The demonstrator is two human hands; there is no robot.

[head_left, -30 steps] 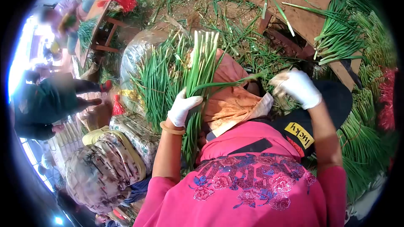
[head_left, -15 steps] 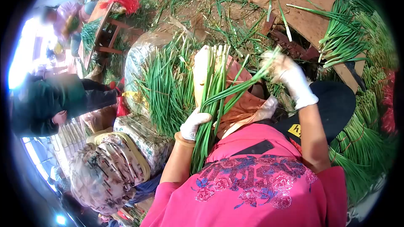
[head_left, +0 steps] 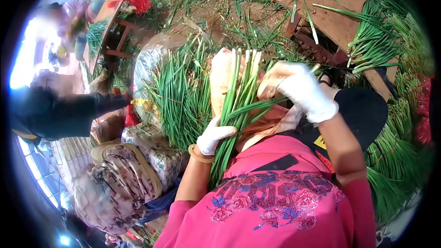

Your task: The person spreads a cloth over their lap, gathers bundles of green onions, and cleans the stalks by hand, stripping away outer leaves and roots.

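My left hand (head_left: 216, 137), in a white glove, is closed round a bunch of green onions (head_left: 239, 92), long green leaves with pale stem ends pointing away from me. The leaf ends hang down against my pink shirt. To the right of the bunch, my gloved right hand (head_left: 298, 89) is closed on a few green onion stalks, somewhat blurred. A pale stem end (head_left: 315, 67) sticks out past the hand, and the leaves (head_left: 257, 106) run left across the held bunch. An orange cloth (head_left: 271, 121) covers my lap beneath.
A pile of green onions (head_left: 181, 96) leans by a clear plastic bag (head_left: 149, 66) on the left. A wooden board (head_left: 317, 0) holds a loose bunch (head_left: 374, 36). Tied bunches (head_left: 395, 147) stack at right. People sit or stand at left, one with a patterned hood (head_left: 110, 188).
My right hand has moved down and left, closer to the bunch, with the stalks in it. My left hand stays nearly still. The dark-clothed person at left has shifted.
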